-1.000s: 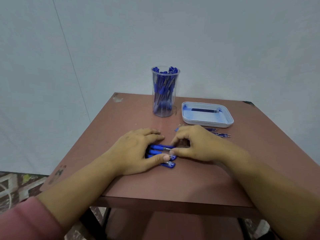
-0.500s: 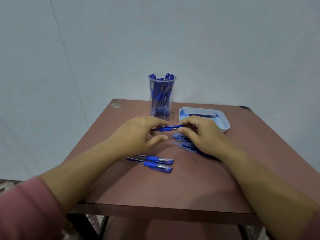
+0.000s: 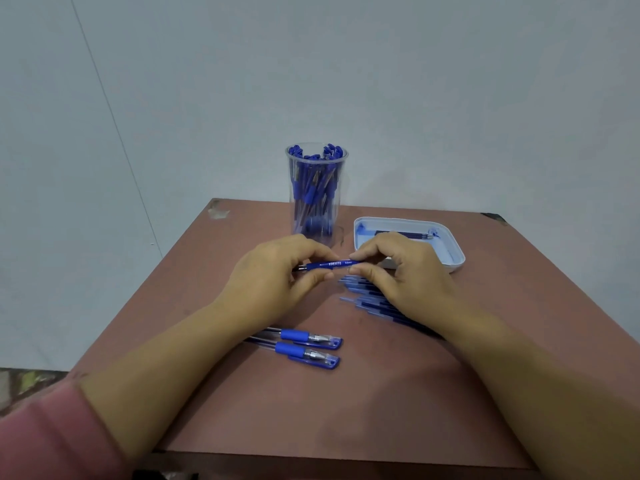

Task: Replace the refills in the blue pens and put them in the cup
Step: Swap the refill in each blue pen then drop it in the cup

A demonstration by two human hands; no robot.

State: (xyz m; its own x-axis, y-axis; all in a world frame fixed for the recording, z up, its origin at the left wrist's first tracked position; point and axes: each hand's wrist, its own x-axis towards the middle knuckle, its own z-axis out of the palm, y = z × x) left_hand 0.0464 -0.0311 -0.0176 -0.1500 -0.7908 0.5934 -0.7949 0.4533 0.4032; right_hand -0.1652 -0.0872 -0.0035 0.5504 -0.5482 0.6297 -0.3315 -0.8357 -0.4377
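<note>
Fingers (image 3: 311, 278) of the left hand (image 3: 273, 282) and right hand (image 3: 405, 282) are pinching a pen (image 3: 334, 264) level, just before the cup (image 3: 316, 202). They are likely opening it, calling next for pulling it apart.

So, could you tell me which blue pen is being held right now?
The pen with white lettering, just in front of the cup; the two capped pens lie on the table, others stand in the cup.

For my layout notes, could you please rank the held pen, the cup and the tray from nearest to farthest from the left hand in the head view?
1. The held pen: pinched by the left hand itself.
2. The cup: just behind that hand.
3. The tray: off to the right, beyond the right hand.
</note>
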